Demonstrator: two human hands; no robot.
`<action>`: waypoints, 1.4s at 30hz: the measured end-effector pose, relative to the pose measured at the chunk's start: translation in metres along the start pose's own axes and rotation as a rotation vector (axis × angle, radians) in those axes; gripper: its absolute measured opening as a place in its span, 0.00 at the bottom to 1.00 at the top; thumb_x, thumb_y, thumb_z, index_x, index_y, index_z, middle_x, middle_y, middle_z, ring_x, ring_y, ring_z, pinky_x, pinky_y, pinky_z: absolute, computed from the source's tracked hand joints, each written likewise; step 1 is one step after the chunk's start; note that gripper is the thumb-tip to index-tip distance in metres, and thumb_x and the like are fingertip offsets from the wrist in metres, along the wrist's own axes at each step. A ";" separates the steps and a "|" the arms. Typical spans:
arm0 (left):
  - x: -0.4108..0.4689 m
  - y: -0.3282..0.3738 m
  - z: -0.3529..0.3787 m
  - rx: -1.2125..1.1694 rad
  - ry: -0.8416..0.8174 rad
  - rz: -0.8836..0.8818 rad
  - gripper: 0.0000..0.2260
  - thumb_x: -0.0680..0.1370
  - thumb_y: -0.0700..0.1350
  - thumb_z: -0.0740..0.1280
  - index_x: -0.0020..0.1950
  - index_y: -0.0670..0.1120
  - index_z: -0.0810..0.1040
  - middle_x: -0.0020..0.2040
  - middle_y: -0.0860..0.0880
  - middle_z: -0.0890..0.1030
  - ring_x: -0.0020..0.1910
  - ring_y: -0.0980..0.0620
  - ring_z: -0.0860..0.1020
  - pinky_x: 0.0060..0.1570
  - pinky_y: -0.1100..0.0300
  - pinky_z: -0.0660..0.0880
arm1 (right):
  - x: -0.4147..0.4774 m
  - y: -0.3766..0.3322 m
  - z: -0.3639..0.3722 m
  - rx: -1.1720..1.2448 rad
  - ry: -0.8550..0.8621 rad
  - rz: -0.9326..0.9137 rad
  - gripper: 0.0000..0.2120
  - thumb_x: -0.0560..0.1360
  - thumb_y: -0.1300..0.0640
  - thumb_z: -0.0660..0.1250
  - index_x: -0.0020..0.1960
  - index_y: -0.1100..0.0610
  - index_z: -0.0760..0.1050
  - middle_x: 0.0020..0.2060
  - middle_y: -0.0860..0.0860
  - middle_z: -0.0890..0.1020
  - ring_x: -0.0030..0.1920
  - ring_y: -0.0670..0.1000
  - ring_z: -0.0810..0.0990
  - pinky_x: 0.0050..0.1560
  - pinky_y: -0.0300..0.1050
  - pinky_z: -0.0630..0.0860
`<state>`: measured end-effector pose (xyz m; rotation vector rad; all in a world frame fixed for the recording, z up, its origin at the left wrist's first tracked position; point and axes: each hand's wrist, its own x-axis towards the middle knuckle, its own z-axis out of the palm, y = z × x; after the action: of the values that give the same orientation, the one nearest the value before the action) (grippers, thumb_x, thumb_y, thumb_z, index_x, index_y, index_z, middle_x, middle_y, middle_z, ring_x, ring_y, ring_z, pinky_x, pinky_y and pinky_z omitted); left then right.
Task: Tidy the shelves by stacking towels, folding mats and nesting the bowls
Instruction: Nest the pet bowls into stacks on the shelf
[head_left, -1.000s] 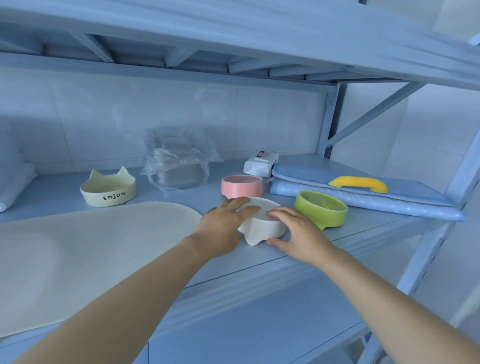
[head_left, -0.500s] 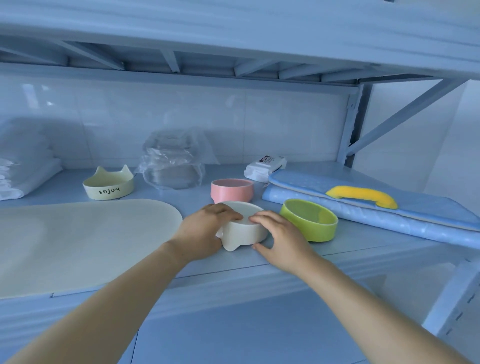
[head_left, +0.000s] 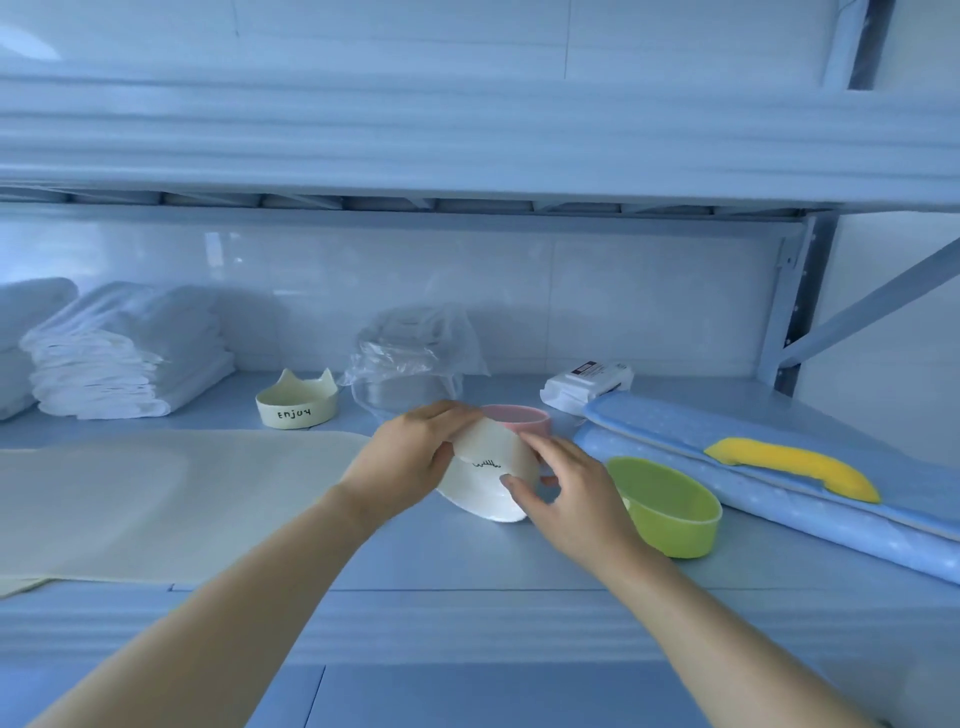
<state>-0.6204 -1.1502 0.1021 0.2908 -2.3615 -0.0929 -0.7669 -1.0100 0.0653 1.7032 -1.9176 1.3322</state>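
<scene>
From the head view, both hands grip a white round ceramic bowl (head_left: 488, 486) with black lettering on its side. The left hand (head_left: 415, 460) curls over its upper edge and the right hand (head_left: 574, 501) pinches its right side. The bowl is tilted over the blue shelf (head_left: 467, 582); whether it touches the shelf is unclear. A pink round bowl (head_left: 524, 418) stands just behind it, a lime-green plastic bowl (head_left: 670, 512) just right, a cream cat-eared bowl (head_left: 297, 404) further left. A cream flat mat (head_left: 156, 499) lies unfolded beside stacked white towels (head_left: 119, 358).
</scene>
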 end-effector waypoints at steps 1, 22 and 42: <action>0.003 0.001 -0.002 0.010 0.011 0.000 0.22 0.72 0.33 0.60 0.62 0.51 0.75 0.59 0.54 0.78 0.54 0.51 0.77 0.46 0.62 0.71 | 0.002 -0.001 0.000 0.015 -0.001 0.012 0.19 0.72 0.51 0.70 0.62 0.51 0.74 0.50 0.47 0.81 0.47 0.47 0.78 0.48 0.40 0.76; 0.043 -0.015 0.036 0.160 -0.189 -0.179 0.12 0.78 0.44 0.59 0.60 0.52 0.75 0.54 0.49 0.81 0.52 0.44 0.77 0.42 0.58 0.67 | 0.007 0.016 0.010 -0.025 -0.050 0.159 0.07 0.75 0.53 0.64 0.50 0.54 0.77 0.37 0.52 0.82 0.39 0.52 0.81 0.41 0.50 0.77; 0.044 -0.074 0.068 -0.137 -0.431 -0.103 0.10 0.73 0.48 0.67 0.53 0.54 0.79 0.46 0.60 0.79 0.45 0.60 0.76 0.44 0.69 0.69 | 0.031 0.039 0.034 -0.097 -0.050 0.310 0.06 0.72 0.54 0.67 0.44 0.55 0.81 0.39 0.48 0.84 0.38 0.46 0.81 0.43 0.43 0.77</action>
<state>-0.6845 -1.2338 0.0717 0.3537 -2.7476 -0.4004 -0.7981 -1.0598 0.0509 1.4498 -2.3082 1.2803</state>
